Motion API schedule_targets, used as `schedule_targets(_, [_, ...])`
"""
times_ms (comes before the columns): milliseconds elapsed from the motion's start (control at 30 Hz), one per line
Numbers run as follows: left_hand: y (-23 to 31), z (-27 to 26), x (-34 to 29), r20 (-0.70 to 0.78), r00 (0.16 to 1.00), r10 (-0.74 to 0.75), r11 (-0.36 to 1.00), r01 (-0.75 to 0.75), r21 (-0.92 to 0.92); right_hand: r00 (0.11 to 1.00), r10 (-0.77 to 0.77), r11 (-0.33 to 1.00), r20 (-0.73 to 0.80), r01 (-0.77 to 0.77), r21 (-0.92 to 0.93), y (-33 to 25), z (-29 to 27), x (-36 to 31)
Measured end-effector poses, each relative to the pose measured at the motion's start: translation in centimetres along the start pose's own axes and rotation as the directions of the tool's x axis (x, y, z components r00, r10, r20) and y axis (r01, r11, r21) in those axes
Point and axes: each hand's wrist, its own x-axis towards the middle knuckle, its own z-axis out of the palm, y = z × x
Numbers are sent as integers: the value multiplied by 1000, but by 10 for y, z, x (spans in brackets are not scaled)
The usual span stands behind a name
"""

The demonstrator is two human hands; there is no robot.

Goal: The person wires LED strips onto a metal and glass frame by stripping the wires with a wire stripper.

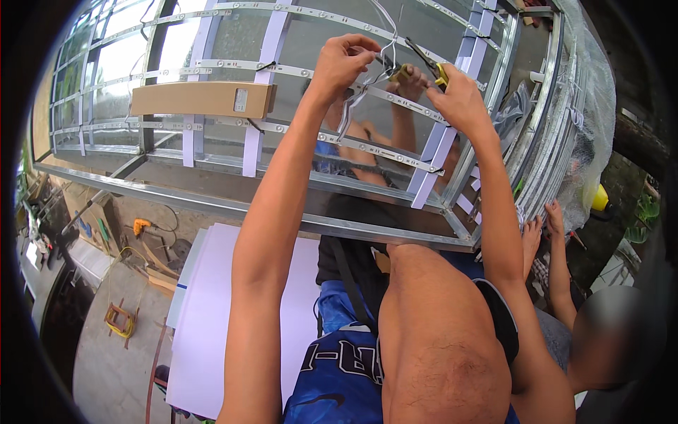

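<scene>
My left hand (342,69) is raised over a mirror-like sheet (304,42), its thumb and fingertips pinched together on a thin wire. White wires (383,28) run beside these fingertips and hang down to an LED strip (367,147) below. To the right, my right hand (462,102) is closed round the yellow handles of pliers (426,58). Their dark jaws point up and left toward the wires, a little apart from my left fingertips. Both arms and the wires show again as reflections in the sheet.
A metal frame (212,196) edges the sheet, crossed by white strips (265,49). A long brown carton (185,99) lies on the LED strips. White panels (233,311) are stacked at lower left; an orange power tool (141,226) lies beyond. Another person (561,272) is at right.
</scene>
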Motion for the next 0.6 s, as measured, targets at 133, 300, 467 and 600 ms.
schedule_targets(133, [-4, -7, 18, 69, 990, 126, 983, -134, 122, 987, -49, 992, -154, 30, -124, 0, 11, 0])
schedule_targets(300, [-8, -7, 37, 224, 945, 239, 957, -269, 113, 947, -151, 967, -283, 82, -242, 11, 23, -5])
schedule_targets(467, [-9, -3, 53, 236, 956, 173, 973, -203, 107, 933, -183, 945, -309, 81, -316, 11, 36, -1])
schedule_targets(600, [-7, 3, 67, 303, 947, 107, 990, -131, 60, 934, -138, 960, -329, 44, -278, 8, 44, 8])
